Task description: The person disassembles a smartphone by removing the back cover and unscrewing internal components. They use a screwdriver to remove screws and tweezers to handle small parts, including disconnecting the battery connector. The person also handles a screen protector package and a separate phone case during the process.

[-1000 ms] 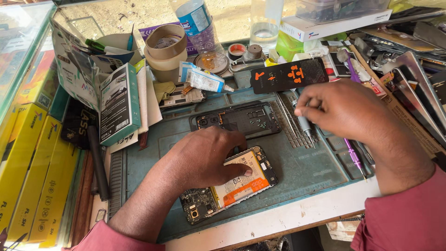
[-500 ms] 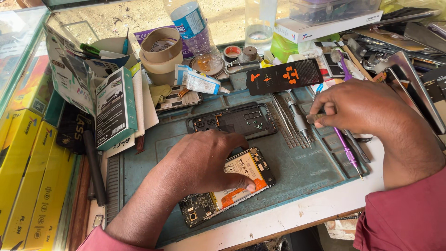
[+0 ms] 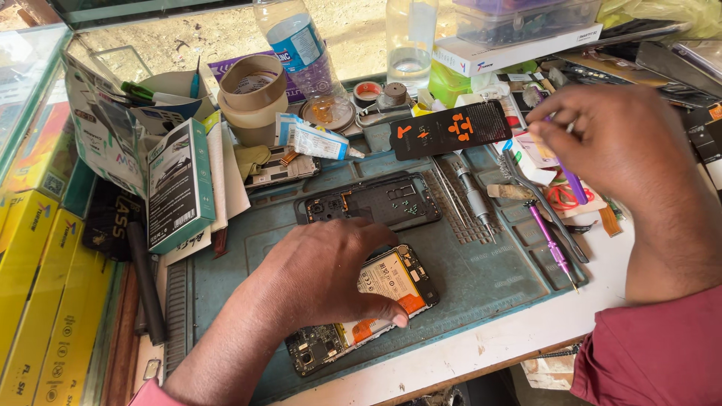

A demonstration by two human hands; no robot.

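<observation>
Head view: left hand [image 3: 323,278], fingers spread, pressing opened phone with exposed yellow battery [image 3: 368,308] on teal repair mat [image 3: 481,271], table centre; right hand [image 3: 609,139] pinching slim purple tool [image 3: 573,184] at right.

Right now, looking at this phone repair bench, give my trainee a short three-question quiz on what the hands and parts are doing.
1. True or false: the left hand presses on the opened phone with the exposed battery.
2. Which hand holds the thin purple tool?
3. The black plastic phone frame lies: A) on the teal work mat, B) in a yellow box.

Key: 1 true; 2 right hand; 3 A.
</observation>
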